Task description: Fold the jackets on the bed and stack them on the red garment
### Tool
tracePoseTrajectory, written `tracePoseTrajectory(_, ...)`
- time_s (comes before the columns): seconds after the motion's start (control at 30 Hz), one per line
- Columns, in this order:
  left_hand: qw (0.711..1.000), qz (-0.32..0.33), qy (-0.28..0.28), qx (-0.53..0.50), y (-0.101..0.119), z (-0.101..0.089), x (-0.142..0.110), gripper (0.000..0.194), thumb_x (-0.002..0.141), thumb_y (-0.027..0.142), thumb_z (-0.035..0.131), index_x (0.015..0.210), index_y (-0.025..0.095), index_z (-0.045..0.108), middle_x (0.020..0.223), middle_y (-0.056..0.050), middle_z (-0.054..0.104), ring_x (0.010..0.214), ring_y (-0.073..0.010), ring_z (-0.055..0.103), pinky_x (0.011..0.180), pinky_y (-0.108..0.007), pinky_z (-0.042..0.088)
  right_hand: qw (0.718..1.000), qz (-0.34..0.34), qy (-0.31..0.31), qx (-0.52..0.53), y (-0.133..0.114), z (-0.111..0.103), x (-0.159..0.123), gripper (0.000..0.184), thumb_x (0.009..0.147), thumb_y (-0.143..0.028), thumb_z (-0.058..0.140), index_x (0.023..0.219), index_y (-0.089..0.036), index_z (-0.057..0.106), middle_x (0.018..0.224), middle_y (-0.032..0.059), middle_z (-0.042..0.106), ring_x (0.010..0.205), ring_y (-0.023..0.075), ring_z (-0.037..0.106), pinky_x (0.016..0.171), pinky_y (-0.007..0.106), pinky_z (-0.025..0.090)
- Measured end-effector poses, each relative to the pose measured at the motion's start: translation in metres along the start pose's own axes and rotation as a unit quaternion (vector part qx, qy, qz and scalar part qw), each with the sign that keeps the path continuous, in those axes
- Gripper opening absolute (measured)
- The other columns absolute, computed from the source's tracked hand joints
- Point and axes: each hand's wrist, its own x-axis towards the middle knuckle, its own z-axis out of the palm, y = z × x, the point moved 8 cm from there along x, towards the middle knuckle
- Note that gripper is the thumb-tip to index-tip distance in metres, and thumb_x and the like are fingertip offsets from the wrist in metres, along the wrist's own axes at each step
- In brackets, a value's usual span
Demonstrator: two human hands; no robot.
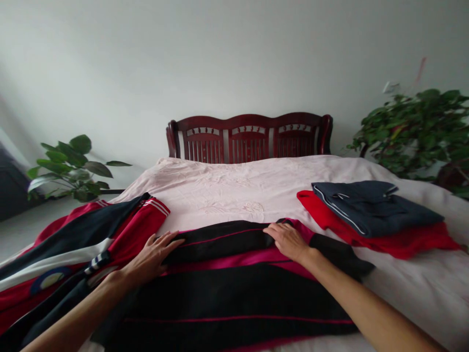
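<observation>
One left hand (157,252) and one right hand (287,239) touch a black-and-pink garment (234,291)

Pale pink bedspread (216,183), black-and-magenta garment (234,293) laid out in front, red-and-navy garment (86,232) at left, red cloth (412,244) at right

A black garment (234,291) with thin pink lines lies spread crosswise, slightly rumpled, on a pale pink bedspread (227,186). Bright pink fabric shows between its broad near part and narrower far part.
</observation>
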Motion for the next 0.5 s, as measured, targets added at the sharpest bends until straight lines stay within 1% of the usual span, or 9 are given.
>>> tracePoseTrajectory(0.03, 1.0, -0.001, 0.002, 0.002, -0.001, -0.003, 0.001, 0.08, 0.069, 0.006, 0.058, 0.145, 0.031, 0.049, 0.158, -0.007, 0.041, 0.146, -0.0321, 0.034, 0.119, -0.059, 0.025, 1.0, 0.014, -0.003, 0.007, 0.003, 0.0, 0.004, 0.05, 0.081, -0.002, 0.042, 0.12, -0.023, 0.065, 0.118, 0.0061, 0.067, 0.109, 0.022, 0.06, 0.096, 0.034, 0.04)
tracePoseTrajectory(0.07, 1.0, -0.003, 0.003, -0.008, -0.002, -0.005, 0.003, 0.071, 0.073, 0.007, 0.057, 0.14, 0.03, 0.054, 0.155, -0.007, 0.046, 0.144, -0.0302, 0.039, 0.119, -0.055, 0.027, 0.999, 0.037, -0.007, 0.019, 0.007, -0.001, 0.009, 0.046, 0.083, -0.003, 0.042, 0.116, -0.024, 0.067, 0.117, 0.0052, 0.068, 0.109, 0.0212, 0.061, 0.095, 0.033, 0.04)
tracePoseTrajectory(0.1, 1.0, -0.011, 0.002, -0.027, -0.005, -0.007, 0.006, 0.06, 0.078, 0.011, 0.055, 0.136, 0.029, 0.058, 0.15, -0.005, 0.053, 0.14, -0.0273, 0.045, 0.117, -0.048, 0.033, 0.997, 0.065, -0.012, 0.032, 0.013, -0.002, 0.014, 0.043, 0.085, -0.005, 0.041, 0.114, -0.025, 0.067, 0.117, 0.0045, 0.069, 0.108, 0.0205, 0.062, 0.093, 0.031, 0.04)
tracePoseTrajectory(0.17, 0.997, -0.049, 0.0, -0.064, -0.014, -0.012, 0.013, 0.038, 0.09, 0.021, 0.046, 0.122, 0.026, 0.066, 0.13, -0.005, 0.068, 0.121, -0.0222, 0.062, 0.104, -0.034, 0.046, 0.992, 0.118, -0.021, 0.051, 0.024, -0.003, 0.022, 0.039, 0.089, -0.009, 0.041, 0.113, -0.025, 0.067, 0.114, 0.0047, 0.071, 0.106, 0.0205, 0.064, 0.087, 0.029, 0.042)
tracePoseTrajectory(0.23, 0.993, -0.095, 0.001, -0.073, -0.025, -0.017, 0.022, 0.035, 0.096, 0.029, 0.037, 0.109, 0.023, 0.07, 0.104, -0.006, 0.076, 0.098, -0.0208, 0.071, 0.085, -0.029, 0.052, 0.987, 0.147, -0.025, 0.055, 0.032, -0.005, 0.03, 0.036, 0.093, -0.015, 0.04, 0.116, -0.025, 0.066, 0.111, 0.0064, 0.073, 0.102, 0.0215, 0.066, 0.082, 0.029, 0.043)
tracePoseTrajectory(0.3, 0.991, -0.116, -0.001, -0.062, -0.03, -0.022, 0.029, 0.037, 0.097, 0.032, 0.036, 0.099, 0.021, 0.07, 0.089, -0.007, 0.075, 0.085, -0.0218, 0.072, 0.076, -0.029, 0.051, 0.986, 0.154, -0.025, 0.055, 0.035, -0.008, 0.035, 0.034, 0.095, -0.02, 0.04, 0.117, -0.025, 0.065, 0.11, 0.0079, 0.074, 0.102, 0.0221, 0.067, 0.081, 0.029, 0.043)
tracePoseTrajectory(0.37, 0.993, -0.108, -0.006, -0.053, -0.027, -0.026, 0.032, 0.035, 0.097, 0.032, 0.037, 0.095, 0.02, 0.071, 0.085, -0.008, 0.075, 0.082, -0.0224, 0.071, 0.076, -0.031, 0.051, 0.986, 0.155, -0.025, 0.057, 0.035, -0.009, 0.036, 0.033, 0.095, -0.022, 0.04, 0.116, -0.024, 0.065, 0.111, 0.009, 0.074, 0.102, 0.0226, 0.067, 0.08, 0.029, 0.043)
tracePoseTrajectory(0.43, 0.995, -0.089, -0.012, -0.047, -0.017, -0.027, 0.029, 0.031, 0.095, 0.033, 0.043, 0.096, 0.02, 0.071, 0.09, -0.008, 0.076, 0.087, -0.0233, 0.071, 0.088, -0.037, 0.049, 0.987, 0.15, -0.027, 0.06, 0.033, -0.009, 0.032, 0.032, 0.094, -0.022, 0.039, 0.113, -0.022, 0.066, 0.111, 0.0101, 0.074, 0.101, 0.0237, 0.067, 0.08, 0.031, 0.044)
tracePoseTrajectory(0.5, 0.998, -0.051, -0.014, -0.021, -0.003, -0.027, 0.023, 0.025, 0.091, 0.033, 0.054, 0.105, 0.023, 0.071, 0.106, -0.007, 0.076, 0.103, -0.0261, 0.068, 0.107, -0.048, 0.038, 0.989, 0.129, -0.031, 0.066, 0.029, -0.006, 0.025, 0.032, 0.091, -0.02, 0.041, 0.112, -0.022, 0.066, 0.113, 0.0089, 0.073, 0.103, 0.0236, 0.067, 0.083, 0.032, 0.045)
